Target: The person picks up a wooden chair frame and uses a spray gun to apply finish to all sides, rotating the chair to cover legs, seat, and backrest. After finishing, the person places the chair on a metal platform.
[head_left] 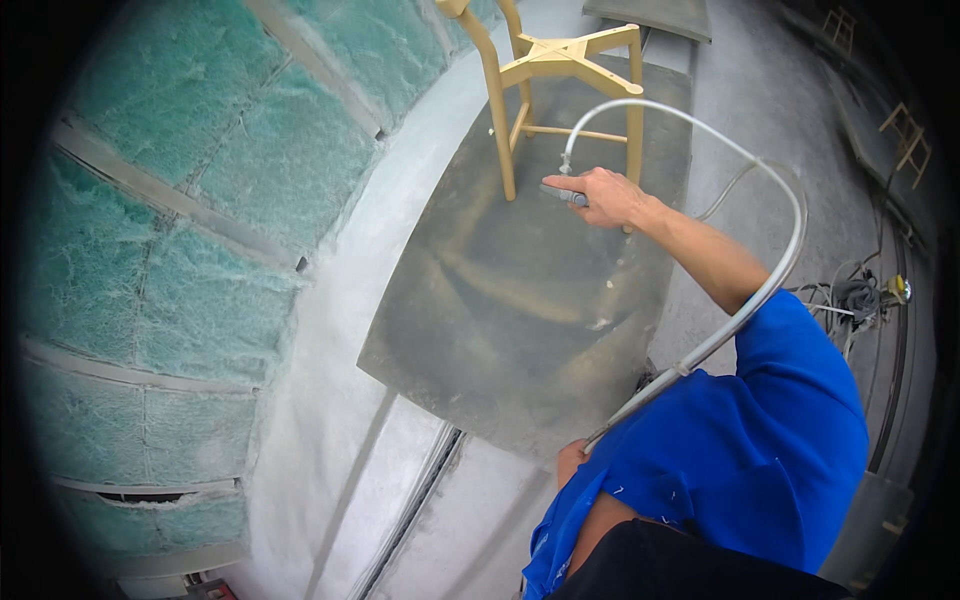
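My right hand (607,197) is stretched forward, closed round a small grey spray gun (578,199), with a finger lying along its top. From the gun a whitish hose (745,147) rises, loops round to the right and runs down past my blue sleeve. Low in the view, my left hand (571,462) is closed at the hose's lower stretch; the sleeve and hose hide part of its fingers. A pale yellow wooden chair frame (570,57), with no seat and a cross brace on top, stands upright just beyond the gun, apart from it.
Under the chair lies a large grey board (480,330) with pale overspray marks. Green fibrous filter panels (200,290) in metal frames line the left side. A floor rail (415,505) runs below the board. Cables and fittings (855,298) and further chair frames (908,140) are at the right.
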### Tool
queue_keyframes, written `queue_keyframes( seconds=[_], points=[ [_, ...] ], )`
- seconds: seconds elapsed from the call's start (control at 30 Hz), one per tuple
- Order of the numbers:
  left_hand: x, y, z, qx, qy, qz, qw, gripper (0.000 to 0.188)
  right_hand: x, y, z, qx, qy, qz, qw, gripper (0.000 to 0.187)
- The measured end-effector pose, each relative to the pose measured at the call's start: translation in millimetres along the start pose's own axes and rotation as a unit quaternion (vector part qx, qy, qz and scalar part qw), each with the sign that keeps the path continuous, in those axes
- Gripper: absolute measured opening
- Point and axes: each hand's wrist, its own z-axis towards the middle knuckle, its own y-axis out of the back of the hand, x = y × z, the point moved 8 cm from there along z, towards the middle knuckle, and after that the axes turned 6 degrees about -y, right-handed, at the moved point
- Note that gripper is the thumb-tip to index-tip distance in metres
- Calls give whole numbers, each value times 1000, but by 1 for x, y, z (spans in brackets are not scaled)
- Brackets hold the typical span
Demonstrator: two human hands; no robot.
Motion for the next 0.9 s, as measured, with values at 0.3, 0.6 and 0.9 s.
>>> queue_keyframes(
  seconds=[0.3,0.6,0.9],
  points=[
    [-66,-20,27,11,-8,-42,999,28,33,160,-10,-226,178,-115,951,91],
    [-87,-140,95,-24,146,-261,954,24,-3,192,-16,-84,324,-25,942,68],
    [-306,-213,179,1,-91,10,996,29,0,325,147,-6,170,194,966,44]
  ],
)
